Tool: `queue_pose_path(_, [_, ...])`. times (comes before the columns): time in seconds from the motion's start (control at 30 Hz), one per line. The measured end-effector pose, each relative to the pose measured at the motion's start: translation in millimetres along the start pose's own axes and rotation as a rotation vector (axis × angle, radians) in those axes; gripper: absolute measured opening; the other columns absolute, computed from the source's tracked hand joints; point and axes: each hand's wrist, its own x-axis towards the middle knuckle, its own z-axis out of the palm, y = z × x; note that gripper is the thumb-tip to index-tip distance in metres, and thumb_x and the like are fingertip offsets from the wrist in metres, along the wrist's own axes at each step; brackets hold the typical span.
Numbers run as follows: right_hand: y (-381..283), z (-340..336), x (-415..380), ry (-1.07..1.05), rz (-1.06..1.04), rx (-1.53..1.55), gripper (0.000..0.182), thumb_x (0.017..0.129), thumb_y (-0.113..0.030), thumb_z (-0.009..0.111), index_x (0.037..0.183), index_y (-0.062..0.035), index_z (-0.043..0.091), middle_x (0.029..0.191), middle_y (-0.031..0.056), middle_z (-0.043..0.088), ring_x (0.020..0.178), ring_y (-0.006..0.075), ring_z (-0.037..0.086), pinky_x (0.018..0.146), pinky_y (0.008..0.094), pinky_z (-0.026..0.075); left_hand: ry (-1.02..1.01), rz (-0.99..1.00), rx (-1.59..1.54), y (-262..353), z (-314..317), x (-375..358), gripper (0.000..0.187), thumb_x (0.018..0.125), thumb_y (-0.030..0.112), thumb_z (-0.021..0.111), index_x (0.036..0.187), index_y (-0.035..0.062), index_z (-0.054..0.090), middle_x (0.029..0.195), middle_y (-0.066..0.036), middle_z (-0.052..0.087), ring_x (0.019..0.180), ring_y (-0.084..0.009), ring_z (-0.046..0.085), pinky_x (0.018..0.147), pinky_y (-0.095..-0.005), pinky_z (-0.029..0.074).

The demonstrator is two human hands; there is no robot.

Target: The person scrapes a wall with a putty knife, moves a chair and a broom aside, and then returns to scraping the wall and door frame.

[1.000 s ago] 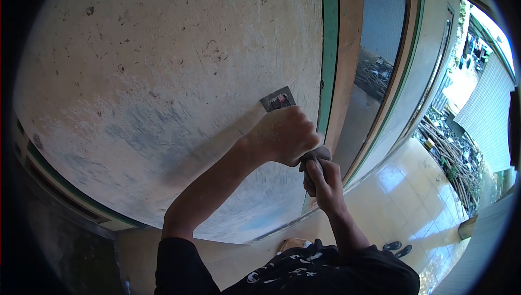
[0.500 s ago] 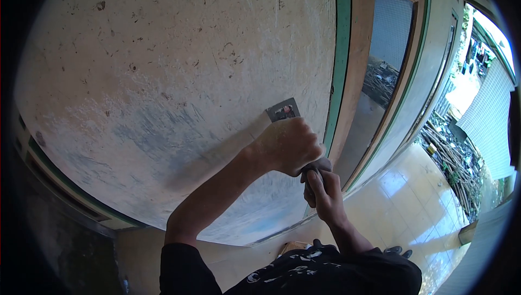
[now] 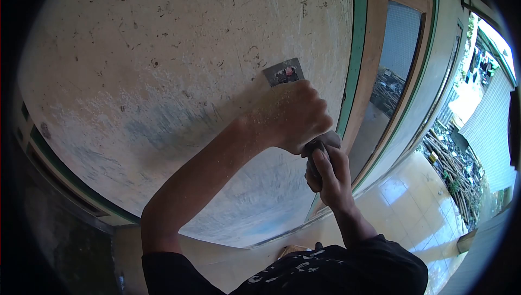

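A flat grey scraper blade (image 3: pixel 285 72) lies against the worn, cream-painted wall (image 3: pixel 179 34). My left hand (image 3: pixel 298 116) is closed in a fist just below the blade, around the scraper's handle, which the fingers hide. Right beneath it, my right hand (image 3: pixel 330 173) is closed on a dark grey object (image 3: pixel 324 144) that touches the underside of my left fist. What this object is cannot be made out. Rough bluish-grey patches mark the wall to the left of my left forearm.
A green and brown wooden frame (image 3: pixel 361 51) with a glass pane stands right of the blade. Shiny floor tiles (image 3: pixel 399 202) lie at lower right, with a pile of sticks (image 3: pixel 450 170) beyond. A cardboard piece (image 3: pixel 293 250) is near my shirt.
Both hands and the scraper have moved up along the wall, and the left forearm is raised. The view has shifted slightly, so the wall and frame appear further right.
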Motion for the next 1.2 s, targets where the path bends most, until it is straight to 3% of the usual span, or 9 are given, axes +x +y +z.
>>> queue_pose_path(0.07, [-4.3, -1.2, -2.0, -0.043, 0.025, -0.007, 0.031, 0.101, -0.028, 0.048, 0.1, 0.0019, 0.056, 0.061, -0.0048, 0.043, 0.048, 0.0029, 0.039, 0.045, 0.0207, 0.03, 0.037, -0.002, 0.025, 1.0, 4.7, -6.2, 0.024, 0.067, 0.022, 0.073, 0.052, 0.0092, 0.059, 0.047, -0.002, 0.054, 0.043, -0.0105, 0.055, 0.053, -0.0296, 0.048])
queue_pose_path(0.13, [-0.7, 5.3, -9.4, -0.058, 0.029, -0.051, 0.031, 0.101, -0.028, 0.048, 0.101, 0.0022, 0.056, 0.061, -0.0048, 0.043, 0.049, 0.0027, 0.039, 0.045, 0.0207, 0.03, 0.089, -0.072, -0.138, 13.5, 13.7, -17.7, 0.018, 0.057, 0.019, 0.075, 0.059, 0.0072, 0.061, 0.049, -0.006, 0.055, 0.046, -0.0175, 0.054, 0.05, -0.0336, 0.045])
queue_pose_path(0.37, [-17.0, 20.6, 15.2, -0.064, -0.012, -0.077, 0.032, 0.1, -0.028, 0.05, 0.1, 0.0025, 0.058, 0.063, -0.0049, 0.042, 0.051, 0.0027, 0.039, 0.046, 0.0218, 0.03, 0.095, -0.058, -0.024, -14.4, -11.4, -27.5, 0.02, 0.053, 0.021, 0.074, 0.063, 0.0071, 0.064, 0.052, -0.008, 0.056, 0.05, -0.0215, 0.058, 0.052, -0.0346, 0.046])
queue_pose_path(0.63, [-12.3, 29.2, -4.0, -0.053, 0.022, -0.004, 0.029, 0.1, -0.026, 0.05, 0.104, 0.0025, 0.055, 0.062, -0.0061, 0.04, 0.048, 0.0022, 0.038, 0.044, 0.0205, 0.03, 0.081, -0.114, -0.106, -0.6, -7.9, -36.5, 0.018, 0.054, 0.021, 0.072, 0.065, 0.0074, 0.066, 0.052, -0.008, 0.056, 0.048, -0.0214, 0.059, 0.054, -0.0345, 0.049])
queue_pose_path(0.7, [-23.9, 32.0, 9.9, -0.032, -0.027, -0.029, 0.028, 0.1, -0.025, 0.05, 0.102, 0.0022, 0.056, 0.06, -0.0057, 0.042, 0.047, 0.0016, 0.037, 0.043, 0.0207, 0.028, 0.16, -0.075, -0.094, -13.1, -24.7, -32.0, 0.025, 0.059, 0.026, 0.075, 0.052, 0.0074, 0.061, 0.046, -0.006, 0.055, 0.043, -0.0156, 0.058, 0.053, -0.0314, 0.051])
queue_pose_path(0.83, [-23.3, 32.2, -7.3, -0.08, -0.004, -0.038, 0.029, 0.101, -0.026, 0.049, 0.1, 0.002, 0.057, 0.06, -0.0051, 0.043, 0.047, 0.0021, 0.038, 0.043, 0.021, 0.029, 0.127, -0.077, -0.028, 1.5, -17.4, -39.5, 0.029, 0.064, 0.029, 0.073, 0.051, 0.0063, 0.06, 0.046, -0.007, 0.055, 0.045, -0.0175, 0.06, 0.053, -0.0327, 0.051])
queue_pose_path(0.87, [-17.8, 32.7, -16.0, -0.103, 0.043, -0.034, 0.029, 0.101, -0.026, 0.049, 0.099, 0.0021, 0.057, 0.06, -0.0051, 0.043, 0.048, 0.0023, 0.039, 0.044, 0.0211, 0.029, 0.191, -0.095, -0.099, 13.1, -3.4, -45.7, 0.028, 0.061, 0.029, 0.073, 0.054, 0.006, 0.06, 0.049, -0.008, 0.057, 0.046, -0.0201, 0.061, 0.055, -0.0341, 0.052])
queue_pose_path(0.9, [-11.4, 33.5, -19.7, -0.106, 0.056, -0.092, 0.029, 0.1, -0.025, 0.049, 0.098, 0.0029, 0.057, 0.06, -0.0049, 0.044, 0.051, 0.0026, 0.042, 0.046, 0.0215, 0.031, 0.155, -0.134, -0.165, 22.1, 3.8, -53.3, 0.026, 0.061, 0.031, 0.074, 0.071, 0.0079, 0.067, 0.056, -0.01, 0.059, 0.055, -0.0239, 0.064, 0.058, -0.0366, 0.05])
queue_pose_path(1.2, [-16.7, 52.4, 5.8, -0.072, -0.053, -0.212, 0.024, 0.098, -0.021, 0.053, 0.089, 0.0014, 0.054, 0.06, -0.0035, 0.046, 0.053, 0.004, 0.042, 0.048, 0.0232, 0.034, 0.096, -0.196, -0.058, 1.0, -24.8, -67.7, 0.026, 0.053, 0.026, 0.078, 0.068, 0.0085, 0.066, 0.056, -0.007, 0.059, 0.056, -0.0212, 0.062, 0.062, -0.0356, 0.05])
